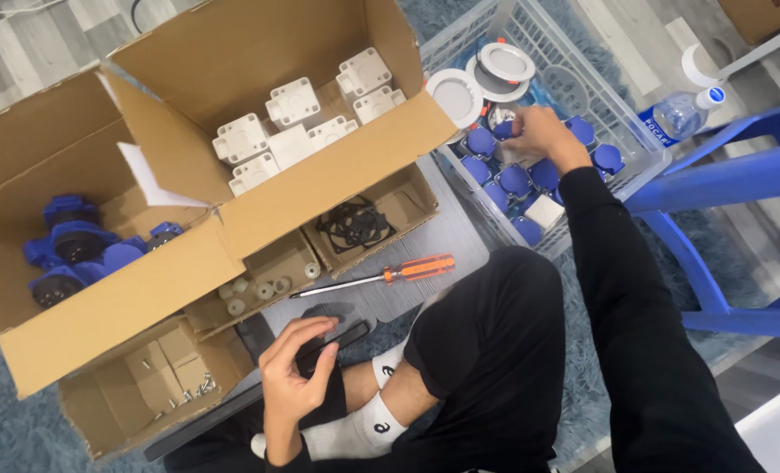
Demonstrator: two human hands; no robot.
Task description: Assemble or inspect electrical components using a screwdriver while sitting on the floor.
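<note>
The small round blue plastic part with a white centre (502,129) sits near the top of the pile in the white slotted plastic crate (622,114), and my right hand (539,133) is on it, fingers pinched round its rim so that I grasp it from above and the side. To lift it cleanly I judge I should keep the pinch on the rim and draw it straight up, since the other blue round parts (517,180) are packed touching one another just beside it and could snag or tip. The white round disc fittings (505,62) lie at the far end of the crate, close behind my knuckles, so a low, short lift looks safer than a wide sweep. My left hand (292,372) rests near my knee with its fingers curled round a flat black phone-like slab (342,337), holding it loosely against the floor; it ought to lie steady while the right works. Farther out, an orange-handled screwdriver (381,277) lies on the grey floor between me and the big brown cardboard box (232,52) of white square plastic housings (292,102), beside a second open cardboard box (22,149) holding larger blue parts (75,245).
</note>
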